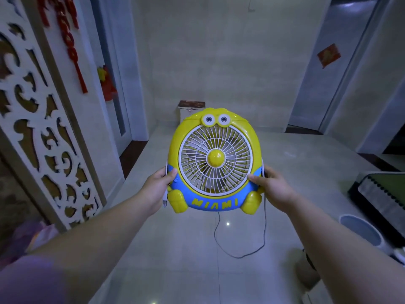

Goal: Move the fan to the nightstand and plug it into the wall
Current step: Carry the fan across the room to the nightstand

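One fan point(215, 161) at centre, with two googly eyes and two yellow feet. Two hands: the left hand point(158, 189) at nine o'clock of it, the right hand point(274, 187) at three o'clock. One cord point(241, 255) at six. One small cabinet point(191, 110) at twelve. One pale bin point(361, 231) at four. Two red hanging ornaments point(70, 44) at ten.

1. We see the fan point(215, 160) at the centre of the frame, upright and off the floor: a yellow cartoon body with two googly eyes, a white round grille, a yellow hub, and a blue base lettered "MIAMI" between two yellow feet.
2. Its grey cord point(241, 244) hangs below it in a loose loop — lower centre.
3. A small cabinet point(191, 110) — perhaps the nightstand — stands just above the fan, against the far wall.
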Demonstrator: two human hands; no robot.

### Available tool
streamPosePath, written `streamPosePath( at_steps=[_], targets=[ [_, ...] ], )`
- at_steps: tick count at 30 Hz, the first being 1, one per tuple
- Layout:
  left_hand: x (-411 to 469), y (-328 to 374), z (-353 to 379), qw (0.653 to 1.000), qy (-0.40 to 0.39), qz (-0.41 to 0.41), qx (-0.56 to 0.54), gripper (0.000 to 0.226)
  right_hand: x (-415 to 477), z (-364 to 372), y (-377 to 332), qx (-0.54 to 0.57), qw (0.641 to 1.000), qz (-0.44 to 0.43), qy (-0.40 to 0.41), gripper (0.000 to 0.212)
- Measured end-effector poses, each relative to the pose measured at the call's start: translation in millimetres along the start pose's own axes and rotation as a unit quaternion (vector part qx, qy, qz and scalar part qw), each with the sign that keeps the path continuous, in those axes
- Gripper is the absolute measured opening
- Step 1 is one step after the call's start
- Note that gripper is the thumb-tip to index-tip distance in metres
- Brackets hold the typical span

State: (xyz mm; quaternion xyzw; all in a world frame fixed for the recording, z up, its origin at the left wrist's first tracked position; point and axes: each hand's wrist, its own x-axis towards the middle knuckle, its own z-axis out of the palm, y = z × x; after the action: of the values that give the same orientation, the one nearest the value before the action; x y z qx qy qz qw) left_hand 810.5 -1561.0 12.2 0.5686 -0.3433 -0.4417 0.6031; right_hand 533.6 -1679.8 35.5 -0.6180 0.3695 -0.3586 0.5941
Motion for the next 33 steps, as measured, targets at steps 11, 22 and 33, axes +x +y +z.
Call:
streamPosePath(
  at_steps=[11,22,33],
  targets=[
    [71.8,5.3,21.1,1.0,0.023,-0.002,-0.007,0.026,82.3,-26.4,14.5,0.002,1.0,0.008,-0.009,0.033],
    [166.0,2.8,1.5,1.0,0.011,-0.021,-0.014,0.028,165.8,-14.0,20.1,0.013,1.0,0.021,-0.004,0.032],
    [269.6,18.9,-56.6,0.999,0.0,-0.025,0.028,0.024,257.3,32.3,27.2,0.021,0.999,0.011,0.024,0.033]
  ],
)
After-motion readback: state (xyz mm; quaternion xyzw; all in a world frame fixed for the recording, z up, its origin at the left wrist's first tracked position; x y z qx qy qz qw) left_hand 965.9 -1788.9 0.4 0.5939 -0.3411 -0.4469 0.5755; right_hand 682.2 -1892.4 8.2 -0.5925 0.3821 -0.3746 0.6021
